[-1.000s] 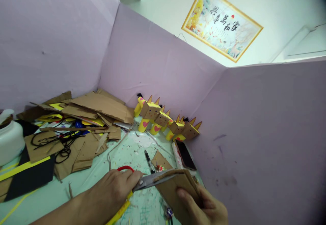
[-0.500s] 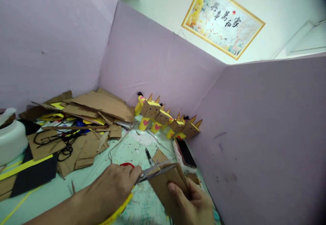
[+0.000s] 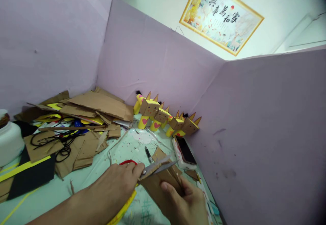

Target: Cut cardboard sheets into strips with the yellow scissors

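My left hand [image 3: 123, 181] is closed on the red-handled scissors [image 3: 166, 163], whose blades are parted around the upper edge of a piece of cardboard [image 3: 158, 191]. A narrow strip of the cardboard lies along between the blades. My right hand [image 3: 187, 201] grips the brown cardboard from the right, thumb on its near face and fingers behind. Past the blades, a black pen [image 3: 148, 154] and a small cardboard scrap [image 3: 160, 153] lie on the table. A yellow band hangs below my left wrist.
Cardboard scraps [image 3: 102, 104] and black cord [image 3: 63, 150] are heaped at the left, beside a white jar [image 3: 10, 143]. Yellow cardboard animal figures [image 3: 155, 111] stand by the back panel. A phone [image 3: 186, 150] rests on a white box near the right panel [image 3: 254, 133].
The scissor blades have opened wider. The cardboard and my right hand have shifted slightly left, deeper between the blades. The whole view has moved a little.
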`<action>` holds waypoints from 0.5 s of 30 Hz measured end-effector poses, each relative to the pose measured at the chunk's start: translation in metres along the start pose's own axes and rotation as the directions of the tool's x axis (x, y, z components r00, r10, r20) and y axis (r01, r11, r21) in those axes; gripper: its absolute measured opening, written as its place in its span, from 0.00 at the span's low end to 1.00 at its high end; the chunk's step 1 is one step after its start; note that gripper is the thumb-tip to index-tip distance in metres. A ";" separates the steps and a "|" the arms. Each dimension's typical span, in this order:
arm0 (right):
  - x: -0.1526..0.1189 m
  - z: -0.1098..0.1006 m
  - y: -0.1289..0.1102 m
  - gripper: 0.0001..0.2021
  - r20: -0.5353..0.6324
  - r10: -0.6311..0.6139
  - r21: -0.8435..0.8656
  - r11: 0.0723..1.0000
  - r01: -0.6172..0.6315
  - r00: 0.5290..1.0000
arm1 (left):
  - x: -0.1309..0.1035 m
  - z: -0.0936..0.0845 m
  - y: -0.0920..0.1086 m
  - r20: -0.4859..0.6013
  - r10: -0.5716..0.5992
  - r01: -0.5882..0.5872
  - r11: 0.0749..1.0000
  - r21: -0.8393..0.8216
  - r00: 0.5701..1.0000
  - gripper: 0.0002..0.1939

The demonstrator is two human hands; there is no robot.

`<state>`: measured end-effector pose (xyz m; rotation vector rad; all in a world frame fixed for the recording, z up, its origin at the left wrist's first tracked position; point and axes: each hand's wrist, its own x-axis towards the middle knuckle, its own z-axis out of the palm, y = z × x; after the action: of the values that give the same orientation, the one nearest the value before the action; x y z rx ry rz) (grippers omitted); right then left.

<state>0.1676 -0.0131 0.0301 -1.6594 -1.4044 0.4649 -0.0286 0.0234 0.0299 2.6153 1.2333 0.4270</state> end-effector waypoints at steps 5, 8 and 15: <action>0.002 0.005 0.000 0.19 0.014 -0.001 0.003 1.000 0.001 1.000 | -0.002 -0.003 0.000 0.009 -0.016 0.015 0.994 0.108 1.000 0.24; 0.003 0.005 0.001 0.18 0.014 0.020 -0.008 1.000 -0.020 1.000 | -0.003 0.003 -0.003 0.008 -0.007 0.006 0.996 0.088 1.000 0.23; 0.019 0.003 -0.020 0.09 0.255 0.189 0.197 0.950 -0.242 0.948 | 0.008 0.014 -0.023 -0.047 -0.021 0.004 0.939 -0.345 0.999 0.12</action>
<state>0.1590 0.0049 0.0489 -1.6161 -1.2822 0.9397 -0.0347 0.0432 0.0111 2.3098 1.0753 0.6463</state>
